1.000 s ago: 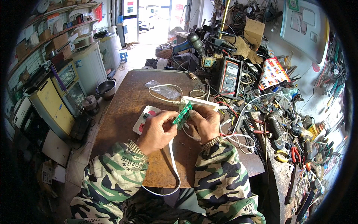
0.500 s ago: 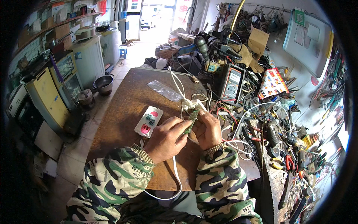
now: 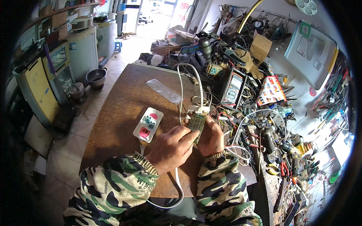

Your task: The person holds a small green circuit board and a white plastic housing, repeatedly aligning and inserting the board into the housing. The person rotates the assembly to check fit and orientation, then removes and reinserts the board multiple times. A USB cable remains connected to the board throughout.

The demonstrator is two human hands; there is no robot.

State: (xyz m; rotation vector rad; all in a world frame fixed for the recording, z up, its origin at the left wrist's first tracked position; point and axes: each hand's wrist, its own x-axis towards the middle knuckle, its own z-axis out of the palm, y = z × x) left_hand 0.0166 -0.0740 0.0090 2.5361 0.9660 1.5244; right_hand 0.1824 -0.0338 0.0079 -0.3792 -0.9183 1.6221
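Observation:
Over the worktable point(image 3: 109, 113), my left hand point(image 3: 170, 146) pinches a green circuit board point(image 3: 197, 124) by its left and lower edge. My right hand point(image 3: 212, 138) closes around the board's right side, its fingers partly hidden behind it. The board's flat face now shows, tilted up. White wires and a pale plastic piece point(image 3: 199, 109) sit at the board's far end. A white plastic cover point(image 3: 148, 125) with pink and teal parts lies left of my left hand. From under my left wrist a white cable point(image 3: 181, 180) loops over the near table edge.
A clear plastic bag point(image 3: 163, 90) lies flat on the table's far part. At the right stands a multimeter point(image 3: 233, 89) amid tangled wires. Pliers point(image 3: 284, 169) and several other hand tools crowd the right side. On the floor at left is a dark pot point(image 3: 96, 78).
The board has turned from nearly edge-on to showing its broad face. The wires beyond it now arch higher. Both hands still hold the board, and the view has shifted slightly.

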